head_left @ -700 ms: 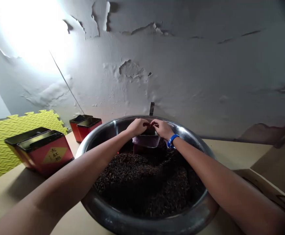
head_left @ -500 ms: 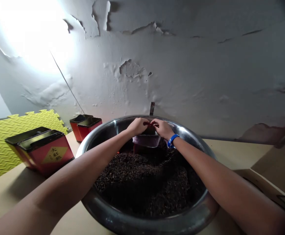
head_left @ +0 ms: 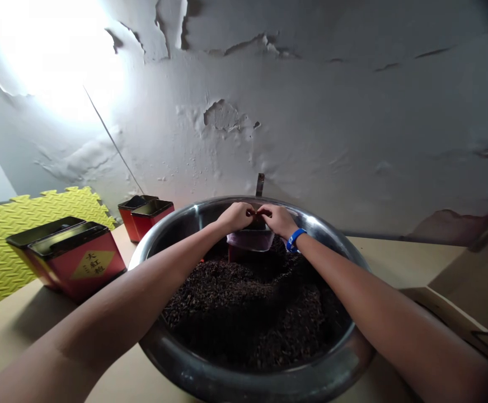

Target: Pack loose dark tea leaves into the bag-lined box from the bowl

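Note:
A clear plastic bag (head_left: 250,241) is folded down over the mouth of a dark red tin (head_left: 238,255), which stands in the far part of a big metal basin (head_left: 244,385). Above the tin's opening, my left hand (head_left: 238,216) and my right hand (head_left: 278,219) meet with bent fingers. Both are closed in a pinch at the fingertips. What lies between them is too small and dark to make out. Dark, dry tea leaves (head_left: 223,294) fill much of the basin around the tin. A blue band (head_left: 296,239) circles my right wrist.
Two larger red tins (head_left: 88,263) with black rims stand left of the basin, two more tins (head_left: 151,215) behind them. A cardboard box (head_left: 458,296) is at the right. A yellow foam mat (head_left: 80,202) and the peeling wall (head_left: 332,140) lie behind.
My fingertips have shifted slightly, staying pinched over the tin's mouth. The basin, tea leaves and tins stand as before; the view has moved only a little.

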Action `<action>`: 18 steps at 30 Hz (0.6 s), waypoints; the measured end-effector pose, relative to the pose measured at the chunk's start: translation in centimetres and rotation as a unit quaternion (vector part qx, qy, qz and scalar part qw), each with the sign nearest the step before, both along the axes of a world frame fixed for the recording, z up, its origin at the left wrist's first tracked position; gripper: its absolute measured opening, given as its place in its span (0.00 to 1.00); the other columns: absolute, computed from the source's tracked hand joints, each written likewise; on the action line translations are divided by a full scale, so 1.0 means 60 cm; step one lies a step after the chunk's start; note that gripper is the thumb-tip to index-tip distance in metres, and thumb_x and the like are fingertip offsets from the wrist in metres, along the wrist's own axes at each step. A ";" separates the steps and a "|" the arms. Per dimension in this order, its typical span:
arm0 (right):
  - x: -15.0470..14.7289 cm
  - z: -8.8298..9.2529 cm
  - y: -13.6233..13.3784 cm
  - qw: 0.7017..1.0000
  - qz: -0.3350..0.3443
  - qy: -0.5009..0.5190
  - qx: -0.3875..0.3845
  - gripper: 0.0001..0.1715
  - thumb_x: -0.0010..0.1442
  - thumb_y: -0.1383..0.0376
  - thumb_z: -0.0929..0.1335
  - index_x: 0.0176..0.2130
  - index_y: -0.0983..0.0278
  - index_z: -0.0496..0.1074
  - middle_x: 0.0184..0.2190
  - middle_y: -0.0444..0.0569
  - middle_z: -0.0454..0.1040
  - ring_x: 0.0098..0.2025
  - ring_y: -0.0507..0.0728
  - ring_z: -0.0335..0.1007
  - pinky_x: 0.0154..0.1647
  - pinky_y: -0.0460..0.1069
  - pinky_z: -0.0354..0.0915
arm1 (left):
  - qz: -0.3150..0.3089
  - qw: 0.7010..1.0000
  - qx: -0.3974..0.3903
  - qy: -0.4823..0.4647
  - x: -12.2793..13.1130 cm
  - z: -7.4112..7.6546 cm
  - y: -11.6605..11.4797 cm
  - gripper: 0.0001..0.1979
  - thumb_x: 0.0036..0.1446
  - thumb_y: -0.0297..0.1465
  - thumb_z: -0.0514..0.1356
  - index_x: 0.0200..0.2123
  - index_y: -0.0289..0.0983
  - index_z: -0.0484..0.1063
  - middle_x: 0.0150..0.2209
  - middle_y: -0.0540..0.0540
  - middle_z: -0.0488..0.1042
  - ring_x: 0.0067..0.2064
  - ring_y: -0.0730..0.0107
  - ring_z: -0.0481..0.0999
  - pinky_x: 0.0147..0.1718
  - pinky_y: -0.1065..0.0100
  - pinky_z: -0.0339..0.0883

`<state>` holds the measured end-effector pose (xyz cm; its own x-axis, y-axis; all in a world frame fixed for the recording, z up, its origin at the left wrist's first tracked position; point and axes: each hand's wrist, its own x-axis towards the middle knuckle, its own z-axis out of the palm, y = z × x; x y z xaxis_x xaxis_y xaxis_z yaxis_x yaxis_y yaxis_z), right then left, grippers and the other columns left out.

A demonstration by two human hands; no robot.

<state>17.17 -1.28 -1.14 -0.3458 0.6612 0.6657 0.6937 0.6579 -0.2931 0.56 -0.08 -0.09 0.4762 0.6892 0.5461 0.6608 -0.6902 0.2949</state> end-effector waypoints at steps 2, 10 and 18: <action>-0.001 0.001 -0.001 1.000 -0.002 -0.002 0.001 0.10 0.50 0.71 0.63 0.32 0.63 0.72 0.27 0.44 0.74 0.31 0.51 0.68 0.34 0.44 0.61 | 0.001 1.000 0.003 -0.005 0.000 0.001 0.000 0.11 0.46 0.30 0.54 0.31 0.36 0.75 0.29 0.47 0.75 0.31 0.70 0.71 0.30 0.73 0.62; -0.004 0.004 -0.005 1.000 -0.006 0.002 0.014 0.10 0.51 0.71 0.63 0.32 0.63 0.72 0.28 0.45 0.74 0.32 0.52 0.67 0.35 0.45 0.60 | -0.001 1.000 0.006 -0.015 -0.001 0.001 0.002 0.10 0.46 0.31 0.55 0.31 0.36 0.74 0.29 0.47 0.75 0.31 0.69 0.71 0.31 0.72 0.63; -0.003 0.001 -0.004 0.999 -0.023 0.028 -0.017 0.08 0.50 0.69 0.63 0.30 0.64 0.72 0.26 0.45 0.73 0.29 0.51 0.67 0.31 0.44 0.59 | -0.030 0.999 0.044 -0.006 0.000 0.001 -0.006 0.08 0.46 0.31 0.56 0.29 0.36 0.73 0.30 0.48 0.74 0.31 0.71 0.71 0.31 0.72 0.63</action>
